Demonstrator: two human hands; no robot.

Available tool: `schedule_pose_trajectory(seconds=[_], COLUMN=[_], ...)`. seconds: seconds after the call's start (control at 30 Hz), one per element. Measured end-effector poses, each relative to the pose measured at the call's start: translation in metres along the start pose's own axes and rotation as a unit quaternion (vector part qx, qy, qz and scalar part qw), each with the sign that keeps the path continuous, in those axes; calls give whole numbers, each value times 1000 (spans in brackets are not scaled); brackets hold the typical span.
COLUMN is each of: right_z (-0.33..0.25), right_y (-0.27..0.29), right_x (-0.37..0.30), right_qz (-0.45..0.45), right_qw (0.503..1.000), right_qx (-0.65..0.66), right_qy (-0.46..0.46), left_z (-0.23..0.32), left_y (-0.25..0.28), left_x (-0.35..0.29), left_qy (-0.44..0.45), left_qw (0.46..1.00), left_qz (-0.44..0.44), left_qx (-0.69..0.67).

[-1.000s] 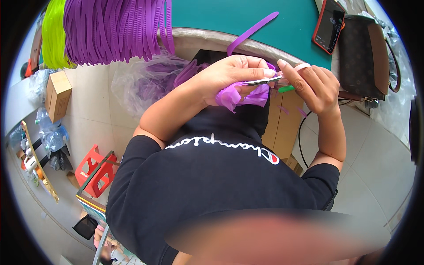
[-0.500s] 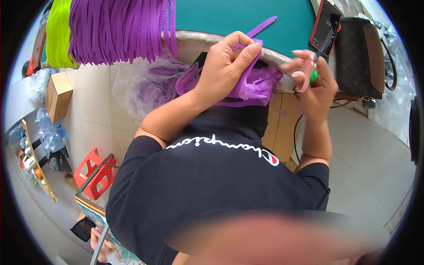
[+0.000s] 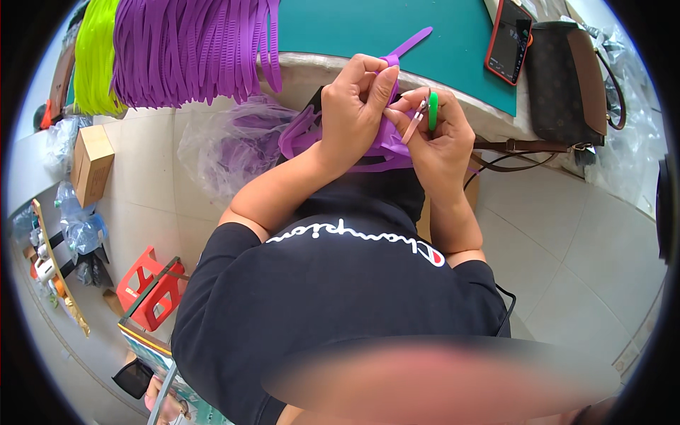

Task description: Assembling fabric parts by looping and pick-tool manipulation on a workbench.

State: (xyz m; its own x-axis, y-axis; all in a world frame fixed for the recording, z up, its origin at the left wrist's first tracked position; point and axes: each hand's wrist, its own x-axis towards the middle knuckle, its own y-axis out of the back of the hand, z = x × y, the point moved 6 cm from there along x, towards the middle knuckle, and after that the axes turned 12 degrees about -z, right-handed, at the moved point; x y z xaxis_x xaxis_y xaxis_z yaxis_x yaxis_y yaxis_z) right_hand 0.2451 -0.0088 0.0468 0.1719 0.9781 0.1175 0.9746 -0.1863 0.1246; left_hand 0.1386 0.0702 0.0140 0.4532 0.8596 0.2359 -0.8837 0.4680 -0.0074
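Observation:
My left hand (image 3: 352, 106) is closed, pinching a purple rubbery strap (image 3: 414, 41) whose rounded end sticks out beyond the fingers over the table edge. Close beside it on the right, my right hand (image 3: 448, 138) grips a small cutting tool with a green handle (image 3: 433, 112); its metal part shows between the fingers, though the tips are hard to make out. That hand's thumb and forefinger meet near the lower part of the strap. Under both hands, in my lap, lie more purple strips (image 3: 386, 145), partly hidden by my wrists.
Rows of purple straps (image 3: 191, 53) and lime-green straps (image 3: 95, 57) hang over the green-topped table (image 3: 340, 25). A phone (image 3: 508, 42) and a brown handbag (image 3: 567, 81) are at the right. Left are a clear plastic bag (image 3: 219, 152), a cardboard box (image 3: 92, 163) and a red stool (image 3: 152, 287).
My right hand has come in leftward with the green-handled tool, up against the left hand. My left hand has shifted slightly left, still pinching the strap.

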Motion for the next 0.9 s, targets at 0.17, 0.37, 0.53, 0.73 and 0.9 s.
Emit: schedule_pose_trajectory(seconds=[0.17, 0.37, 0.53, 0.73, 0.9], right_z=[0, -8, -3, -1, -7], right_y=[1, 4, 39, 79, 61], right_x=[-6, -31, -66, -89, -63], right_qz=[-67, -251, -528, -554, -270], right_qw=[996, 959, 845, 808, 912], right_qx=[28, 105, 85, 199, 307], right_qy=[56, 74, -7, 19, -31], left_z=[-4, -20, -31, -38, -4], left_y=[5, 12, 20, 36, 43], left_x=[2, 9, 16, 24, 33], left_qy=[30, 69, 77, 95, 126], left_qw=[996, 972, 953, 954, 956], left_qz=[26, 24, 54, 55, -47], left_qx=[-83, -223, -289, -277, -261])
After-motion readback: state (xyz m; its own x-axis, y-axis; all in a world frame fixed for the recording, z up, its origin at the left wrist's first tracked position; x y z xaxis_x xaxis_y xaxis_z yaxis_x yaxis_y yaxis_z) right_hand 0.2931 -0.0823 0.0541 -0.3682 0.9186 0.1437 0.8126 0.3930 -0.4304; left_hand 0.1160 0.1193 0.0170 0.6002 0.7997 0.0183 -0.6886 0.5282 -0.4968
